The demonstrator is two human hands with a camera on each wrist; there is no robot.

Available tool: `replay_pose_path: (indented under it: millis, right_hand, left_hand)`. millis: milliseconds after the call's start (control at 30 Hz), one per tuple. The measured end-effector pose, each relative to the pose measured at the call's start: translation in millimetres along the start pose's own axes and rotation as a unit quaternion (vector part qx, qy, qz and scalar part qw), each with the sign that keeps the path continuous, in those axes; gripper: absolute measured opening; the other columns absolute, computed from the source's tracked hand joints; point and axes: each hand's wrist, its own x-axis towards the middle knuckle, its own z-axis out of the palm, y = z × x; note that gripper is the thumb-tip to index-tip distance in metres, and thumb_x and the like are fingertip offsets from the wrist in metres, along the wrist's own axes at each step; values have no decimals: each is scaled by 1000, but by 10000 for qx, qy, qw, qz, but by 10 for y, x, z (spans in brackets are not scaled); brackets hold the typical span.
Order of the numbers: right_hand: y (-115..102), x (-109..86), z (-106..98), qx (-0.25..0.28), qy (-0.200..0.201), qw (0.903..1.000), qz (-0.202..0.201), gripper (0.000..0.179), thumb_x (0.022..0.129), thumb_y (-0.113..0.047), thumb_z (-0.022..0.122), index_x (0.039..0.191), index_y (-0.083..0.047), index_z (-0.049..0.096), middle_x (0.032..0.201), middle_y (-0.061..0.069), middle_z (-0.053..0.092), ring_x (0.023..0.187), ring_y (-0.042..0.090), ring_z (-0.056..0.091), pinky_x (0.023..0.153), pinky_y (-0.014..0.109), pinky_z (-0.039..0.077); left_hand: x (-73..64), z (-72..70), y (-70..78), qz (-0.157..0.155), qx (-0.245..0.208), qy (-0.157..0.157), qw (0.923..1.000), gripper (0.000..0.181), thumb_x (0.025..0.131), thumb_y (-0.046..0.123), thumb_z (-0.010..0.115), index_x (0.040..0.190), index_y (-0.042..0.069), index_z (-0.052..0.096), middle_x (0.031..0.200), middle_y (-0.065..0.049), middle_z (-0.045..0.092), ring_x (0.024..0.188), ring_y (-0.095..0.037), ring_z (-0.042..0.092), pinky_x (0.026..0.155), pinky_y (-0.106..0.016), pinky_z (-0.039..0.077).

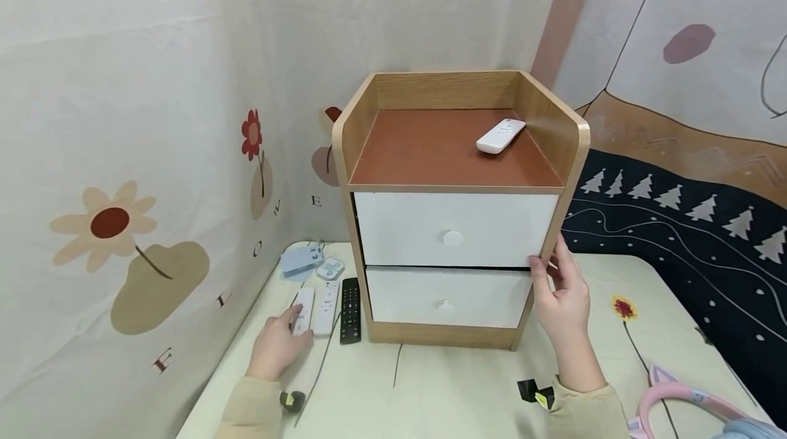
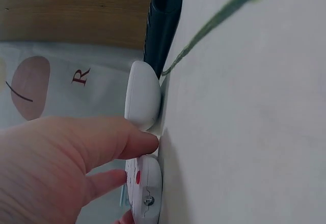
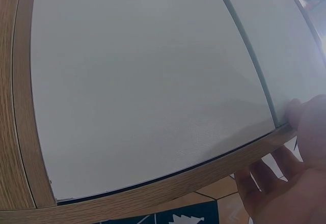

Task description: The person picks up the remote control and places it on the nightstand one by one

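Observation:
My left hand [image 1: 279,345] is at the leftmost white remote control [image 1: 304,310], which lies on the tabletop. In the left wrist view, the thumb is along one side of this remote [image 2: 147,188] and a finger touches its button face. A second white remote [image 1: 327,308] and a black remote [image 1: 350,310] lie just to its right. My right hand [image 1: 562,295] holds the right front edge of a small wooden cabinet [image 1: 443,333], thumb in front and fingers behind. Its two white drawers, upper [image 1: 406,229] and lower [image 1: 406,297], are pushed in. Another white remote [image 1: 501,136] lies on the cabinet's brown top.
Behind the remotes lie a light blue item [image 1: 300,260] and a small white-and-blue square item [image 1: 330,268]. Pink cat-ear headphones [image 1: 682,394] rest at the front right of the table [image 1: 455,391]. Printed cloth [image 1: 154,118] hangs at the left and behind.

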Motion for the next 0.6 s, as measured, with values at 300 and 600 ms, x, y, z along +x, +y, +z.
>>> replay_pose_path:
  millis: [300, 600]
  right_hand:
    - [21, 3, 8, 38, -59, 9999, 80, 69, 106, 2, 66, 169, -17, 46, 156, 24, 60, 127, -19, 55, 105, 0, 43]
    - [33, 2, 0, 17, -43, 9999, 105, 70, 106, 2, 66, 170, -19, 45, 157, 24, 59, 128, -20, 54, 105, 0, 43]
  left_hand:
    - [-37, -28, 34, -158, -33, 139, 9998, 74, 89, 28, 76, 157, 3, 59, 125, -32, 69, 98, -34, 65, 84, -53, 57]
    - [-45, -39, 49, -264, -272, 244, 9990, 71, 89, 28, 76, 154, 2, 61, 122, -28, 76, 99, -34, 67, 91, -59, 56]
